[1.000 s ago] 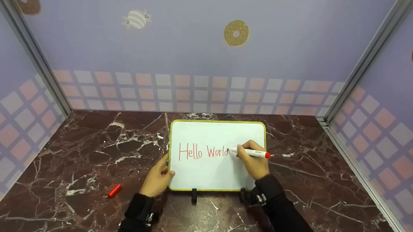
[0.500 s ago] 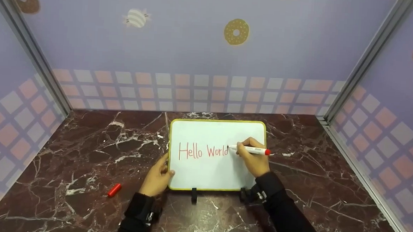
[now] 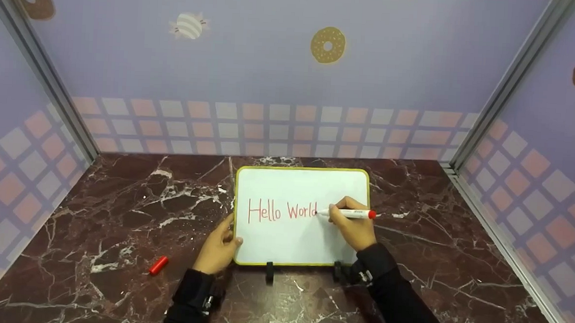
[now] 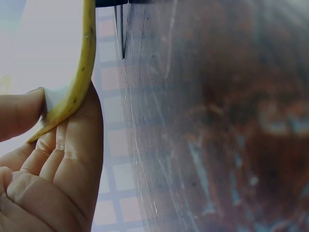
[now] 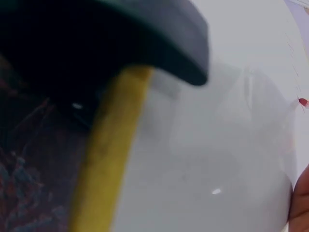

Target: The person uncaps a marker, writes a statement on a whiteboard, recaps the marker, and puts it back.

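Observation:
A whiteboard (image 3: pixel 283 245) with a yellow rim stands on black feet and bears the red words "Hello World" (image 3: pixel 282 212). My right hand (image 3: pixel 355 225) pinches a white marker (image 3: pixel 356 214) with a red end, its tip at the letter d. My left hand (image 3: pixel 219 249) grips the board's lower left corner, thumb on the front and fingers behind, as the left wrist view shows at the yellow rim (image 4: pixel 86 58). In the right wrist view, a black foot (image 5: pixel 178 43) crosses the rim close up, and only an edge of the hand (image 5: pixel 300 203) shows.
A red marker cap (image 3: pixel 158 265) lies on the dark marbled table (image 3: pixel 117 221), left of my left hand. Purple walls (image 3: pixel 262 71) with metal corner posts close off the back and both sides.
The marker tip has gone up along the stem of the d and then back down to its foot. My left hand and the board stay in place.

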A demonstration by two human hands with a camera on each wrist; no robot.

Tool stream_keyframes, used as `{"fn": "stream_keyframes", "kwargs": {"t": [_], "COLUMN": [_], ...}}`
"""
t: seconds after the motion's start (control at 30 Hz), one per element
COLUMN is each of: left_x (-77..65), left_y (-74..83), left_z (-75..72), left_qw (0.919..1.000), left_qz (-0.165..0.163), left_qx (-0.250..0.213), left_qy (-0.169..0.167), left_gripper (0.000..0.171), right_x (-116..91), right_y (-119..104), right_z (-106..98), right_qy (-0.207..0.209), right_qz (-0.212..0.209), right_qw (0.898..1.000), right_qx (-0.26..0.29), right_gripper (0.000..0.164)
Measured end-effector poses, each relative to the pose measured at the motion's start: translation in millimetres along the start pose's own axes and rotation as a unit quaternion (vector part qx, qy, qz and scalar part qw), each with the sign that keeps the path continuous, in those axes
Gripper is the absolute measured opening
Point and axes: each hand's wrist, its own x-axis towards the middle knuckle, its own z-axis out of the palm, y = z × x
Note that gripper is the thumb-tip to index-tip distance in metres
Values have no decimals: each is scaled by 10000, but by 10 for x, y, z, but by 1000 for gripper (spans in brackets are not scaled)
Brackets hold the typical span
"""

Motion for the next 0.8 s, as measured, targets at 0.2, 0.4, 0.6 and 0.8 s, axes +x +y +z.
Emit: {"fn": "stream_keyframes", "kwargs": {"t": [0.2, 0.4, 0.6, 0.8], "left_x": [3, 14, 16, 11], "left_y": [-10, -27, -27, -17], "left_z": [-17, -13, -2, -11], "left_qw": [9998, 9997, 9996, 9997], "left_qz": [-119, -167, -238, -146], "left_qx": [-10, 36, 51, -35], "left_qy": [-139, -161, -141, -207], "left_gripper": [66, 65, 65, 65], "right_x": [-25, -39, -41, -32], "right_y": [20, 41, 64, 36], "right_z": [-18, -30, -38, -88], "right_qy": [-67, -28, 7, 188], "right_qz": [-22, -24, -22, -26], "right_qw": [9999, 9998, 9997, 9998], "right_qx": [-105, -191, -228, -53], "right_gripper": [21, 22, 22, 19]}}
